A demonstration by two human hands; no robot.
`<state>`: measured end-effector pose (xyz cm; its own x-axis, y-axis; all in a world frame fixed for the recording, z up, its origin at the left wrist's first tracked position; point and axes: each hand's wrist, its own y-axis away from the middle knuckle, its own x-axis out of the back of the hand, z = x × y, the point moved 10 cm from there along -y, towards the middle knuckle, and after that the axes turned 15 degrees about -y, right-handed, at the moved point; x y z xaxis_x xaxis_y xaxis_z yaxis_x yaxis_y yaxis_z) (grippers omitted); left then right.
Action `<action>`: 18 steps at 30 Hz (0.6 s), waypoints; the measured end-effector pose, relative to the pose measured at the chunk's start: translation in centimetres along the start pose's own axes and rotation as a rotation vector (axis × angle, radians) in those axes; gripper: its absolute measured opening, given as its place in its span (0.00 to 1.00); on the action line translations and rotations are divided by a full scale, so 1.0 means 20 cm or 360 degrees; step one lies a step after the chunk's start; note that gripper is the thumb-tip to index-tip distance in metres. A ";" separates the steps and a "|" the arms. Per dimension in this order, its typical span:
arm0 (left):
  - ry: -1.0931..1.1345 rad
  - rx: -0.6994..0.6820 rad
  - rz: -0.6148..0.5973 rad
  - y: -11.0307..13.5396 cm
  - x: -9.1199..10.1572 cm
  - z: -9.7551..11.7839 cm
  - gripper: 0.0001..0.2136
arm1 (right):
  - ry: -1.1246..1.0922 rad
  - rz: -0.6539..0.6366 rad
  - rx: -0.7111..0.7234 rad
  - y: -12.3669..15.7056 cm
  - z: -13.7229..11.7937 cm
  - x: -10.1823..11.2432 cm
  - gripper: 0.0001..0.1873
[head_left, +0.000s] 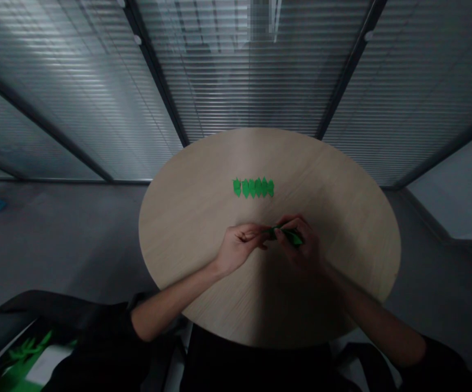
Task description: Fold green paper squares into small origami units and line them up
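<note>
Green pieces (258, 188), seemingly finished, line the worktop (187, 207) mid-frame; just below, the left hand (236, 246) and right hand (307, 247) grip another piece (294, 238), apparently unfinished.

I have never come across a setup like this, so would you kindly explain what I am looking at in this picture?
Gladly. There is no machine here: a person is working with two bare hands. The single picture comes from a camera worn on that person's head, looking forward and down, so the forearms reach in from the bottom.

In front is a round wooden table. On it lies a row of small green pieces, the leftmost slightly apart from the others. Nearer the person, the left hand and right hand meet around a green item, held between the fingers; they partly hide it, so its exact shape is unclear. Beyond the table are window blinds.
</note>
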<state>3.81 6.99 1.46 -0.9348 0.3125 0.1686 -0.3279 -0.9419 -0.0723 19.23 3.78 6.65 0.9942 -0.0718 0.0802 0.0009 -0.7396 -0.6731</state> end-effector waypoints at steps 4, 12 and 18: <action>0.0009 0.0020 0.0002 -0.01 0.00 -0.01 0.14 | 0.0007 0.0013 -0.0014 0.00 0.01 0.00 0.06; 0.0024 0.0024 0.0014 -0.01 0.00 -0.03 0.14 | -0.0001 0.0034 -0.0034 0.00 0.01 0.01 0.07; 0.0056 0.0039 0.0010 -0.01 -0.01 -0.03 0.14 | 0.0019 0.0038 -0.0008 0.00 -0.01 0.00 0.07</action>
<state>3.90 7.18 0.87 -0.9411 0.3105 0.1337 -0.3192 -0.9464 -0.0488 19.28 3.73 6.83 0.9926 -0.0973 0.0732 -0.0232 -0.7408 -0.6713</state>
